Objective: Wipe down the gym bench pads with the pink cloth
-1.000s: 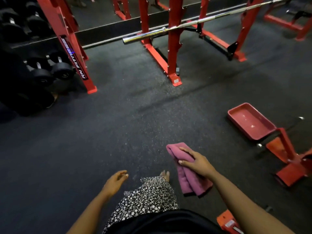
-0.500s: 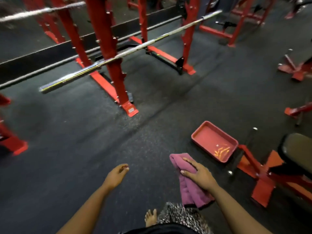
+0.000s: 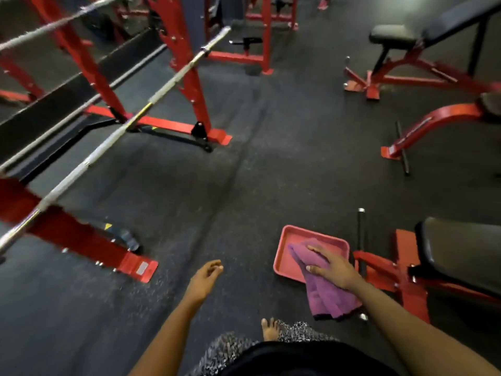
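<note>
My right hand (image 3: 334, 268) grips the folded pink cloth (image 3: 326, 291), which hangs down from it above a red tray. Out in front of me at lower centre, my left hand (image 3: 204, 278) holds nothing and its fingers are loosely curled. A gym bench with a black pad (image 3: 461, 249) on a red frame stands at the right edge, just right of my right hand. Farther off at the upper right stands another bench; its black seat pad (image 3: 393, 36) and long back pad (image 3: 461, 17) are visible.
The red tray (image 3: 287, 263) lies on the dark rubber floor under the cloth. Red squat racks (image 3: 187, 77) with steel barbells (image 3: 113, 137) fill the left side. A curved red frame (image 3: 431, 123) sits at the right. My bare foot (image 3: 269, 329) shows at the bottom.
My view has swung right: the racks slid left, and the near bench pad and far bench came into sight. My right hand with the cloth now sits over the red tray.
</note>
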`<action>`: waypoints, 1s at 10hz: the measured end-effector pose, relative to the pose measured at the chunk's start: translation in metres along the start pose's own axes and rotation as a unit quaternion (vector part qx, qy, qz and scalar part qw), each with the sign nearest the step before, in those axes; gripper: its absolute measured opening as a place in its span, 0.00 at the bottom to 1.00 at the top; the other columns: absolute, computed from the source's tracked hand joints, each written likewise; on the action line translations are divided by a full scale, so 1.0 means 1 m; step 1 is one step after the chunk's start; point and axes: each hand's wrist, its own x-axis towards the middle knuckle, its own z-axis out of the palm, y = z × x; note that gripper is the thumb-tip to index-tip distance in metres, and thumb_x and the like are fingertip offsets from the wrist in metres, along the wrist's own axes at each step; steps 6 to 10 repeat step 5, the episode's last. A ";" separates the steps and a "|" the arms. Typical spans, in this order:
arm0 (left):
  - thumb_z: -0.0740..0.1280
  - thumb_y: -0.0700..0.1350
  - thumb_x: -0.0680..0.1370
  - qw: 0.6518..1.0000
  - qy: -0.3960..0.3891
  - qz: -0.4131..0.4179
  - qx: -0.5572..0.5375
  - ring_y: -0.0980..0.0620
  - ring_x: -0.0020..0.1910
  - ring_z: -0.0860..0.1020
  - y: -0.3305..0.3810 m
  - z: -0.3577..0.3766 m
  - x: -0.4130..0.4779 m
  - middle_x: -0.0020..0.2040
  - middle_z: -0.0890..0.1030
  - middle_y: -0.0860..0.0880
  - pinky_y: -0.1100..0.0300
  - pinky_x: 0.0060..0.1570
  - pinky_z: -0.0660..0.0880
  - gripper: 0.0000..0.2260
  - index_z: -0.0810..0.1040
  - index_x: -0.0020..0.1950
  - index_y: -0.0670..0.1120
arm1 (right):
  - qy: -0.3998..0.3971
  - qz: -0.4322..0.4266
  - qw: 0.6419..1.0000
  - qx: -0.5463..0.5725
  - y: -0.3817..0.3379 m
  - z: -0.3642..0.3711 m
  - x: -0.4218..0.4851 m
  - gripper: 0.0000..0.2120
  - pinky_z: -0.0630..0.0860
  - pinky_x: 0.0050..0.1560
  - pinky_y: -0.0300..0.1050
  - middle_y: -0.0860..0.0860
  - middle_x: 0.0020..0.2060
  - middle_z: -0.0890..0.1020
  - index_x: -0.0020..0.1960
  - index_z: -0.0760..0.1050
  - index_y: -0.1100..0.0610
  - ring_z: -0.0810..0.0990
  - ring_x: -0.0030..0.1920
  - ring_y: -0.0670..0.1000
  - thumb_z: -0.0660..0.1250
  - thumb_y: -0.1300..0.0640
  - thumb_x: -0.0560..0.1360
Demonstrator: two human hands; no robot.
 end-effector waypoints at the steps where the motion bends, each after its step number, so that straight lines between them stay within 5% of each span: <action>1: 0.62 0.44 0.79 0.999 -0.040 0.004 0.026 0.47 0.63 0.74 0.023 0.001 0.039 0.62 0.76 0.44 0.61 0.57 0.68 0.14 0.74 0.64 0.44 | -0.009 0.045 0.999 -0.020 0.001 -0.016 0.038 0.30 0.63 0.67 0.46 0.51 0.69 0.70 0.71 0.63 0.48 0.69 0.67 0.53 0.70 0.48 0.72; 3: 0.60 0.46 0.80 0.975 -0.141 0.090 0.149 0.49 0.63 0.73 0.104 0.001 0.160 0.64 0.75 0.46 0.59 0.60 0.67 0.15 0.72 0.65 0.46 | -0.020 0.101 0.992 -0.075 0.006 -0.058 0.123 0.32 0.56 0.73 0.48 0.55 0.74 0.60 0.74 0.58 0.48 0.58 0.73 0.56 0.67 0.47 0.74; 5: 0.60 0.47 0.80 0.962 -0.163 0.130 0.177 0.49 0.63 0.73 0.159 -0.003 0.213 0.65 0.75 0.46 0.61 0.60 0.67 0.15 0.72 0.65 0.46 | 0.009 0.142 0.989 0.031 0.000 -0.068 0.169 0.20 0.67 0.66 0.46 0.53 0.65 0.75 0.66 0.72 0.52 0.73 0.65 0.54 0.65 0.55 0.75; 10: 0.60 0.47 0.80 0.962 -0.163 0.130 0.177 0.49 0.63 0.73 0.159 -0.003 0.213 0.65 0.75 0.46 0.61 0.60 0.67 0.15 0.72 0.65 0.46 | 0.009 0.142 0.989 0.031 0.000 -0.068 0.169 0.20 0.67 0.66 0.46 0.53 0.65 0.75 0.66 0.72 0.52 0.73 0.65 0.54 0.65 0.55 0.75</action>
